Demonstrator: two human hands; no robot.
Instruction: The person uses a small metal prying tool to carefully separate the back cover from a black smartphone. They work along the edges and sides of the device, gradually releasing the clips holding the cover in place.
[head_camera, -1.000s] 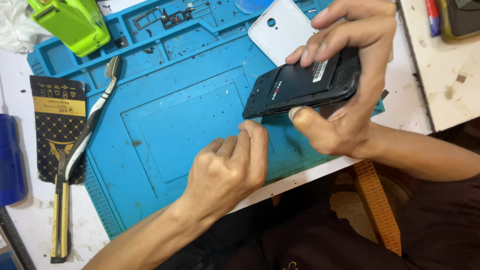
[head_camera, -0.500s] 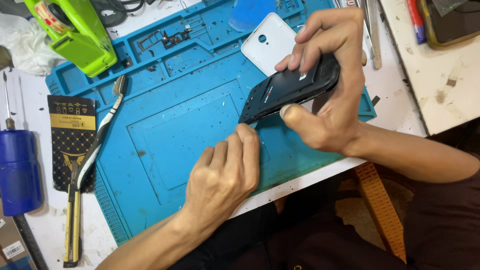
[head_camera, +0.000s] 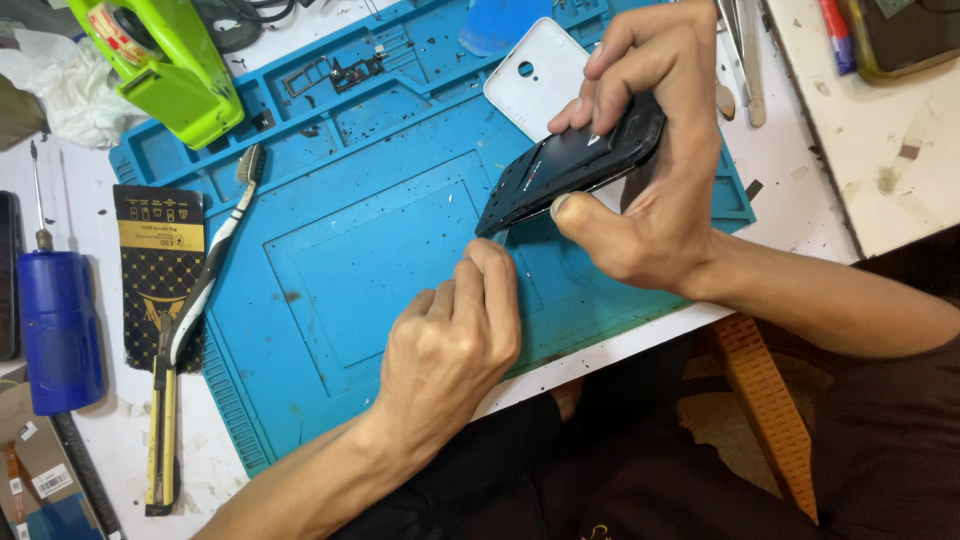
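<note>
One phone (head_camera: 570, 165), one mat (head_camera: 400, 250), two hands (head_camera: 450, 345).

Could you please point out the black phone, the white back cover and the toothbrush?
black phone (head_camera: 570, 170), head view, middle of its back.
white back cover (head_camera: 535, 85), head view, flat centre.
toothbrush (head_camera: 215, 265), head view, mid-handle.

The right hand (head_camera: 655, 190) covers the far end of the black phone (head_camera: 570, 165). The left hand (head_camera: 450, 345) hides whatever its fingertips pinch. At twelve o'clock, the blue disc (head_camera: 500, 22) is cut off.
</note>
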